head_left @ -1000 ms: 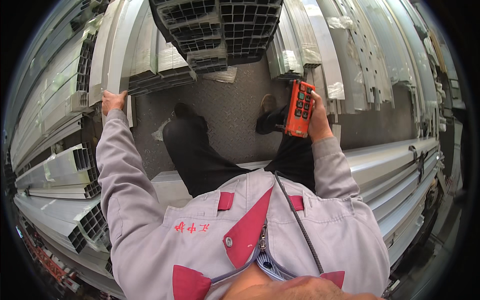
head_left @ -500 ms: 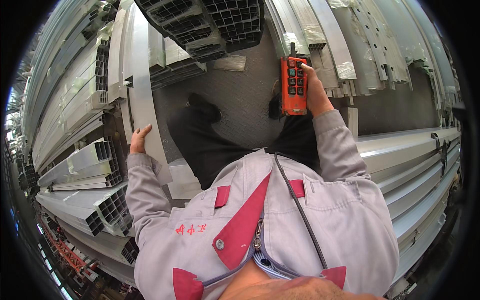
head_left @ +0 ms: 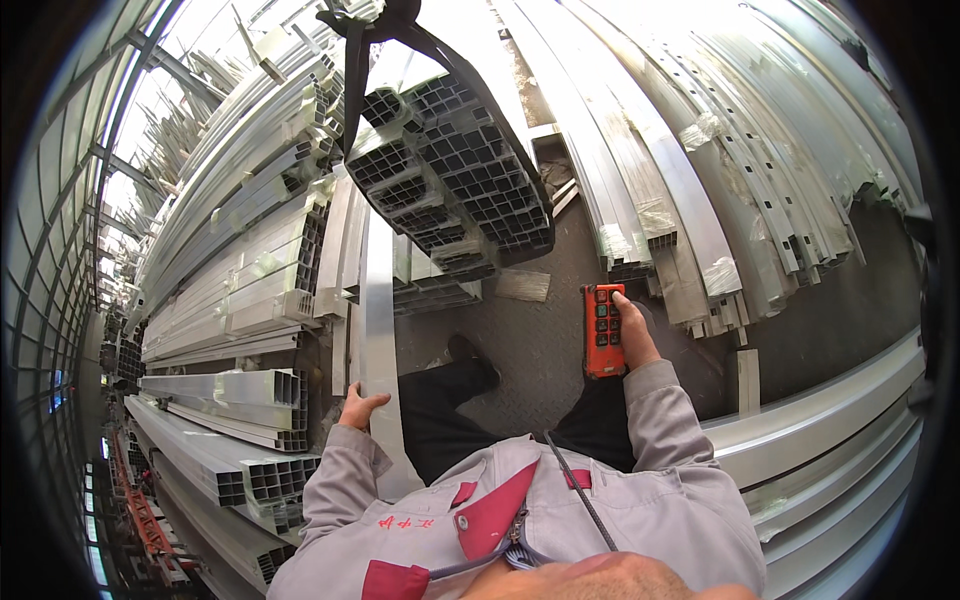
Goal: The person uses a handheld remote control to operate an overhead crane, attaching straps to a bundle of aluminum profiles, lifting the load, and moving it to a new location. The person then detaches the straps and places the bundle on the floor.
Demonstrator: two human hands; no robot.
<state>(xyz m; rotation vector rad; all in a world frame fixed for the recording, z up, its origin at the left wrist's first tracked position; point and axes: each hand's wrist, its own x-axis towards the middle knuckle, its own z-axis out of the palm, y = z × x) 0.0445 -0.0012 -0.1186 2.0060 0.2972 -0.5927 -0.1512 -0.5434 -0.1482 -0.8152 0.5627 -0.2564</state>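
Note:
My right hand [head_left: 634, 340] holds an orange push-button control box [head_left: 602, 329] upright, thumb on its black buttons; a dark cable runs from it down to my chest. My left hand [head_left: 356, 409] rests with spread fingers against a long flat aluminium profile [head_left: 378, 330] that stands on end beside my left leg. In front of me hangs a bundle of hollow square aluminium profiles [head_left: 455, 185], carried by black lifting slings [head_left: 368, 40] at the top of the view. I wear a grey jacket with red trim and dark trousers.
Stacks of aluminium profiles [head_left: 235, 290] lie on my left, more long wrapped profiles [head_left: 690, 170] fan out ahead on the right. A long aluminium beam [head_left: 820, 420] runs along my right side. The floor [head_left: 540, 350] is dark checker plate.
The view has tilted up and the hanging bundle now shows with its slings. My left hand has dropped lower along the flat profile. The control box stays in my right hand.

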